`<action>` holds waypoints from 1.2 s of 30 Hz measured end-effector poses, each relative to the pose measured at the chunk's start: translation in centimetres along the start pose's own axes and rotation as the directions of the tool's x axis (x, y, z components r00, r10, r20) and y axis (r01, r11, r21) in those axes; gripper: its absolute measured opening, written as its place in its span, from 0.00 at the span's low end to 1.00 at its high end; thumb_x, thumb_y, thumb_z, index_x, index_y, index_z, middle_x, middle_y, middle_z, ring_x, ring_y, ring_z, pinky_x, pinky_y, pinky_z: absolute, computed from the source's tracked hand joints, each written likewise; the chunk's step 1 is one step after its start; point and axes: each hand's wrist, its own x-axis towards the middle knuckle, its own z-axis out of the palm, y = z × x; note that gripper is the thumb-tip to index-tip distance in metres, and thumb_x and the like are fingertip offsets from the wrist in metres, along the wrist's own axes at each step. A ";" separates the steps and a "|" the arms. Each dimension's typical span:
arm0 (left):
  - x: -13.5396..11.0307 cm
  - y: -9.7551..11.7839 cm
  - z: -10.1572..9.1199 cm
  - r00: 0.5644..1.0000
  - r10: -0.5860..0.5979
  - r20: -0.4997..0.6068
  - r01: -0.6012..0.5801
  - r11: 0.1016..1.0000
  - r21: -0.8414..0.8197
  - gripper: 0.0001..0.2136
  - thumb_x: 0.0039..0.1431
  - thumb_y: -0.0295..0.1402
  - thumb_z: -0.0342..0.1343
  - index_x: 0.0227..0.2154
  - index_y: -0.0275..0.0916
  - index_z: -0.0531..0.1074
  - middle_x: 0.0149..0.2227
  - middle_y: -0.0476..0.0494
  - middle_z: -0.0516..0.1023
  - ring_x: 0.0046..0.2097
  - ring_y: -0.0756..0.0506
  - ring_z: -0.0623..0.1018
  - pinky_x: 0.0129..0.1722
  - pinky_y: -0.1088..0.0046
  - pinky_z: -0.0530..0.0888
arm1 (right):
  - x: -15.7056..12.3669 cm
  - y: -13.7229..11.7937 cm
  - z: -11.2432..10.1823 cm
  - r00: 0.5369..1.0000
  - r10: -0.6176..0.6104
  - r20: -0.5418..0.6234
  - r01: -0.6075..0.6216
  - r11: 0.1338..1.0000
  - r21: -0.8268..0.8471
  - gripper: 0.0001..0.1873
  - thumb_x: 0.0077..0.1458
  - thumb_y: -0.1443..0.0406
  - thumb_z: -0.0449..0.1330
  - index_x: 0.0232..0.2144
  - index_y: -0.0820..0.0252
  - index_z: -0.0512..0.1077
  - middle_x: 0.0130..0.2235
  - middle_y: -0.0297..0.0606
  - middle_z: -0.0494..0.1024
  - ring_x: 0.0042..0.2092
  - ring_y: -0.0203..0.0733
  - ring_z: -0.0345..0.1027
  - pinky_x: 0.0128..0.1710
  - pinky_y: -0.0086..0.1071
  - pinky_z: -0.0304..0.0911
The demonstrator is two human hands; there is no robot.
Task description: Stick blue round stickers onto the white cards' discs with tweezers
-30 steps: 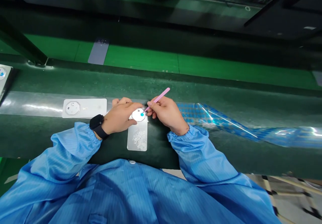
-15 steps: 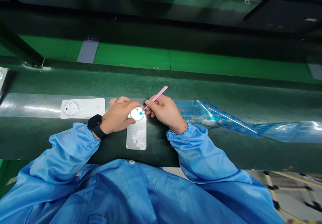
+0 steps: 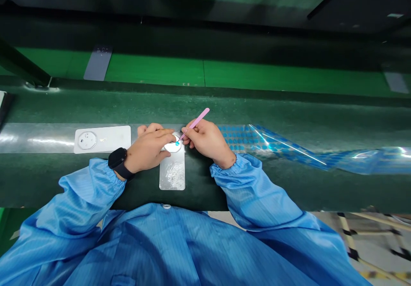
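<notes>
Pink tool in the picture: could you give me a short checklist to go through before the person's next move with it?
1. Pink tool gripped between right-hand fingers: ok, held in the right hand.
2. Tool's tip at the blue dot on the panel: ok for position; whether it touches: cannot tell.
3. Left hand at the panel: ok, thumb and forefinger lie about its round white part.
4. Panel flat on the bench: ok, it appears flat.
5. Wristwatch clear of the other white panel: cannot tell, they are very close.
6. Strip of blue dots lying flat: not ok, it looks twisted further right.
</notes>
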 end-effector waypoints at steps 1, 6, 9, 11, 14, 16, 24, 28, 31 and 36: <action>0.0 0.0 0.0 1.000 -0.001 0.001 0.001 1.000 0.008 0.14 0.58 0.30 0.61 0.48 0.44 0.75 0.60 0.41 0.74 0.56 0.36 0.68 0.52 0.53 0.59 | 0.0 0.0 0.0 1.000 -0.003 0.000 0.003 1.000 -0.003 0.09 0.57 0.64 0.63 0.26 0.59 0.70 0.24 0.36 0.79 0.22 0.36 0.72 0.20 0.26 0.65; -0.1 0.2 0.0 1.000 0.004 -0.001 -0.004 0.999 0.053 0.12 0.59 0.30 0.60 0.46 0.45 0.77 0.60 0.42 0.74 0.56 0.35 0.67 0.52 0.52 0.59 | 0.1 0.1 0.1 1.000 -0.012 -0.008 0.012 1.000 -0.017 0.08 0.58 0.65 0.62 0.27 0.59 0.70 0.24 0.35 0.79 0.22 0.36 0.71 0.21 0.26 0.65; -0.2 0.4 -0.1 1.000 0.016 -0.008 -0.015 0.996 0.092 0.12 0.60 0.30 0.57 0.45 0.45 0.79 0.60 0.42 0.74 0.55 0.35 0.67 0.51 0.51 0.59 | 0.2 0.1 0.1 1.000 -0.013 -0.007 0.013 0.999 -0.040 0.08 0.59 0.67 0.61 0.27 0.59 0.71 0.25 0.34 0.79 0.23 0.36 0.72 0.24 0.27 0.65; -0.3 0.6 0.0 1.000 0.025 -0.013 -0.024 0.993 0.118 0.13 0.60 0.30 0.56 0.46 0.45 0.79 0.60 0.41 0.74 0.55 0.34 0.67 0.50 0.49 0.60 | 0.2 0.1 0.1 1.000 -0.021 -0.007 0.021 0.998 -0.057 0.08 0.59 0.68 0.61 0.27 0.59 0.71 0.24 0.34 0.79 0.24 0.36 0.73 0.25 0.28 0.66; -0.5 1.0 0.1 0.999 0.026 -0.027 -0.020 0.983 0.184 0.15 0.60 0.29 0.54 0.47 0.45 0.79 0.60 0.40 0.73 0.55 0.32 0.67 0.48 0.48 0.60 | 0.2 0.2 0.2 0.999 -0.035 -0.010 0.035 0.997 -0.065 0.07 0.59 0.68 0.61 0.28 0.59 0.70 0.24 0.33 0.78 0.25 0.37 0.74 0.27 0.29 0.67; -0.5 1.4 0.2 0.999 0.021 -0.033 -0.012 0.970 0.242 0.16 0.60 0.29 0.53 0.48 0.45 0.79 0.61 0.39 0.73 0.55 0.31 0.67 0.46 0.47 0.60 | 0.3 0.4 0.2 0.999 -0.053 -0.012 0.052 0.997 -0.064 0.06 0.59 0.68 0.62 0.28 0.58 0.71 0.24 0.33 0.79 0.26 0.38 0.75 0.27 0.29 0.67; -0.9 2.1 0.5 0.999 -0.018 -0.033 0.027 0.952 0.305 0.19 0.56 0.32 0.54 0.50 0.46 0.78 0.62 0.39 0.72 0.57 0.30 0.66 0.44 0.48 0.60 | 0.5 -0.1 0.1 0.997 0.061 -0.038 -0.053 0.980 0.191 0.09 0.59 0.70 0.62 0.26 0.59 0.68 0.22 0.34 0.77 0.20 0.33 0.69 0.17 0.23 0.63; -0.8 1.9 0.8 0.997 -0.058 -0.048 0.069 0.959 0.274 0.19 0.55 0.32 0.56 0.50 0.46 0.78 0.61 0.38 0.71 0.57 0.28 0.65 0.46 0.46 0.61 | 0.9 -0.2 0.1 0.998 0.052 -0.020 -0.046 0.972 0.232 0.09 0.57 0.69 0.64 0.26 0.60 0.69 0.20 0.33 0.75 0.19 0.33 0.68 0.16 0.23 0.62; -0.9 2.3 0.9 0.994 -0.101 -0.036 0.107 0.963 0.249 0.19 0.54 0.34 0.60 0.51 0.45 0.78 0.62 0.37 0.70 0.58 0.29 0.64 0.50 0.44 0.61 | 0.6 0.1 0.0 0.999 0.047 0.006 -0.047 0.969 0.244 0.09 0.54 0.65 0.66 0.25 0.60 0.70 0.19 0.34 0.75 0.19 0.34 0.67 0.17 0.25 0.64; -0.3 2.5 1.4 0.989 -0.143 0.038 0.133 0.969 0.206 0.18 0.57 0.43 0.64 0.49 0.46 0.78 0.64 0.39 0.68 0.62 0.31 0.60 0.52 0.48 0.61 | 1.2 1.9 -0.5 0.999 0.025 -0.021 -0.020 0.975 0.222 0.13 0.49 0.55 0.68 0.25 0.57 0.74 0.22 0.38 0.77 0.21 0.37 0.70 0.19 0.28 0.67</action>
